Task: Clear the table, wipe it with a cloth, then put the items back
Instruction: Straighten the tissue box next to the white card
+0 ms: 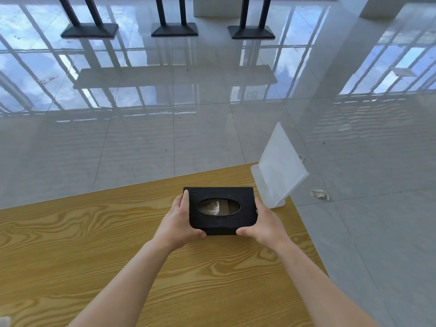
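A black tissue box (219, 222) sits near the far right corner of the wood-grain counter (94, 232), gripped at both short ends. The left hand (180, 223) is clamped on the box's left end, its fingers up along the side and its thumb curled along the near edge. The right hand (262, 226) is clamped on the right end in the same way, its thumb on the near edge too. Whether the box rests on the counter or is held just above it cannot be told. A white tissue (213, 207) shows in the oval opening on top of the box. Just to the right of the box and a little beyond it, a clear acrylic sign holder (278, 171) stands at the counter's corner, its panel tilted. Farther right of the box, a crumpled scrap of paper (319, 194) lies on the glossy tiled floor (165, 138). Well beyond the box, three black stand bases (174, 29) rest on that floor.
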Tool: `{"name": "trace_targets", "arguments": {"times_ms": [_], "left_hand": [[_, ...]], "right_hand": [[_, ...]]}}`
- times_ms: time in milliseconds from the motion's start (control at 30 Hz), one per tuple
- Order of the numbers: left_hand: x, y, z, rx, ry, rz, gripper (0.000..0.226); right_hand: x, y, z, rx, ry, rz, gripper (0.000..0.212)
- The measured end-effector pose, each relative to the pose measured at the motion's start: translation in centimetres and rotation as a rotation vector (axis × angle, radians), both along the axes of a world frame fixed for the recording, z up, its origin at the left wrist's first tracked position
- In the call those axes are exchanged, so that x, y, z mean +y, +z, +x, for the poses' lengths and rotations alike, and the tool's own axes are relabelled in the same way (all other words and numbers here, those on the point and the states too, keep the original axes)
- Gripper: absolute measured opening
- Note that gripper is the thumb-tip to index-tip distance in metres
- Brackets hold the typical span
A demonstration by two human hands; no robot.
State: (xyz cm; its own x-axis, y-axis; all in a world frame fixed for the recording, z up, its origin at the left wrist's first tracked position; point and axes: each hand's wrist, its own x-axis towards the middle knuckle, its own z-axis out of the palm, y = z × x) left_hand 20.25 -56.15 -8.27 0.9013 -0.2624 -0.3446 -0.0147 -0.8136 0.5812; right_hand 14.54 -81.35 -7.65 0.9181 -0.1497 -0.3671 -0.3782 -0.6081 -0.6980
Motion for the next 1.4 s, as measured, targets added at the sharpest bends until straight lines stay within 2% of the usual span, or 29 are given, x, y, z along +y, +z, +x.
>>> {"name": "trace_targets", "arguments": {"times_ms": [100, 233, 333, 467, 700, 1400], "left_hand": [[-0.3, 0.1, 0.1, -0.052, -0.001, 0.073, 0.133], [-0.5, -0.1, -0.5, -0.325, -0.145, 0.194, 0.110], [-0.6, -0.5, -0.8, -0.439, -0.310, 0.234, 0.090], [-0.8, -0.5, -1.0, -0.472, -0.349, 0.267, 0.078], [-1.3, -0.5, -0.9, -0.442, -0.289, 0.226, 0.090], [-2.0, -0.8, -1.0, -0.425, -0.207, 0.200, 0.086]], "right_hand": [[0.0, 0.1, 0.3, -0.044, -0.007, -0.024, 0.084], [0.7, 0.0, -0.3, -0.141, 0.057, -0.243, 0.101], [1.1, -0.5, -0.7, -0.265, 0.168, -0.387, 0.089], [1.5, -1.0, -1.0, -0.325, 0.243, -0.467, 0.071], [1.0, -1.0, -0.5, -0.325, 0.264, -0.486, 0.067], [-0.1, -0.8, 1.9, -0.333, 0.317, -0.505, 0.066]]}}
